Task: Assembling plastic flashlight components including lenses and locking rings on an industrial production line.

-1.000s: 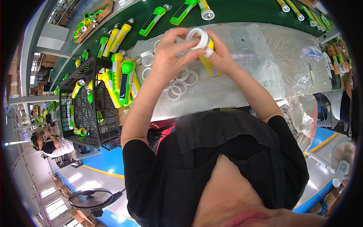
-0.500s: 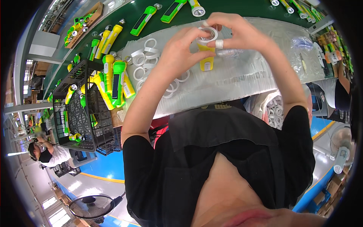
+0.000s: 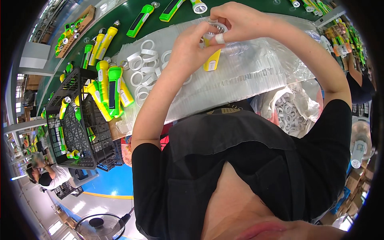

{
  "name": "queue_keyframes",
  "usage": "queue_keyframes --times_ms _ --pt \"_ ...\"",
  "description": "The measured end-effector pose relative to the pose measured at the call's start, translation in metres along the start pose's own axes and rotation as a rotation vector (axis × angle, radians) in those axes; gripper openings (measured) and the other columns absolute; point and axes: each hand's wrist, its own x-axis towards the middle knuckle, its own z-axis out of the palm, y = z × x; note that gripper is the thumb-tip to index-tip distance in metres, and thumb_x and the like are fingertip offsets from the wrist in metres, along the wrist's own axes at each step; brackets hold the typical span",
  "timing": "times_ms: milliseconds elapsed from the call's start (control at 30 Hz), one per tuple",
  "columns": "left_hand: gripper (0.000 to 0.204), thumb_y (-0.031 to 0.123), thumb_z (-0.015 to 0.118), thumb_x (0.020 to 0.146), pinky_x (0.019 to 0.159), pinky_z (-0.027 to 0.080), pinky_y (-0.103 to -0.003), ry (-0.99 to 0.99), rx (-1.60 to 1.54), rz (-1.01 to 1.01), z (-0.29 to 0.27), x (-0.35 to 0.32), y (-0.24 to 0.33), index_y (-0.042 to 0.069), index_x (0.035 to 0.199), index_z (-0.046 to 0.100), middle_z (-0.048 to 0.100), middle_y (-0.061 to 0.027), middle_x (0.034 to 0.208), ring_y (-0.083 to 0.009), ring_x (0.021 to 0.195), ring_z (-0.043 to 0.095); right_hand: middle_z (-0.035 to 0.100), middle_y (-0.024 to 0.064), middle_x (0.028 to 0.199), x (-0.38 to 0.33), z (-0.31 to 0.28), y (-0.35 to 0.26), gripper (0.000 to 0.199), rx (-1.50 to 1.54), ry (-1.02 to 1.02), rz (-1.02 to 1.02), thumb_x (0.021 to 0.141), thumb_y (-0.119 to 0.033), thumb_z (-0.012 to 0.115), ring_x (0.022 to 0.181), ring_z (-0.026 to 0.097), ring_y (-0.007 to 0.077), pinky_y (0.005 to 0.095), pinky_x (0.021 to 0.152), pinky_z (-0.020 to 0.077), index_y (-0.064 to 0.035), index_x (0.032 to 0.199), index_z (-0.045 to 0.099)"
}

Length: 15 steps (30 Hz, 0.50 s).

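A yellow flashlight (image 3: 211, 63) stands on the plastic-covered bench, head up, between my two hands. At its head is a white ring (image 3: 224, 28), partly covered by my fingers, with the shiny reflector inside it. My left hand (image 3: 193, 45) is closed round the near left side of the head, thumb against the yellow body. From the right, my right hand (image 3: 240, 23), with white tape on a finger, closes on the ring. How far the ring sits over the head is hidden. Beside my left forearm lies a loose pile of white rings (image 3: 147, 70).
Left of the pile lie several yellow and green flashlights (image 3: 115, 90), beside a black plastic crate (image 3: 96, 140). More flashlights line the green bench (image 3: 172, 30) behind. A sack of white rings (image 3: 310, 106) sits under my right arm. Other people work at far left and right.
My right hand has closed in on the flashlight head, its fingers now pressed against the ring, and its elbow has swung outward. The whole view has shifted slightly.
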Motion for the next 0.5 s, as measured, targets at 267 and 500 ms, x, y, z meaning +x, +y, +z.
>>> queue_keyframes --times_ms 267,500 --pt "0.034 0.013 0.081 0.074 0.068 0.049 -0.029 0.027 -0.047 0.08 0.002 0.008 -0.007 0.008 0.101 0.06 0.069 -0.0025 0.097 -0.0174 0.079 0.061 0.066 0.023 0.083 -0.003 -0.009 -0.013 0.06 -0.057 -0.023 0.306 0.072 -0.056 0.071 0.08 0.065 0.0394 0.0449 0.07 0.0509 0.0006 0.09 0.062" --pt "0.034 0.012 0.081 0.074 0.065 0.047 -0.028 0.042 -0.002 0.074 0.006 0.005 -0.004 0.009 0.1 0.061 0.069 -0.0011 0.095 -0.0149 0.077 0.06 0.067 0.0215 0.084 -0.004 0.012 -0.016 0.067 -0.163 0.123 0.332 0.072 -0.064 0.068 0.08 0.066 0.0381 0.0431 0.067 0.0511 0.0014 0.088 0.064"
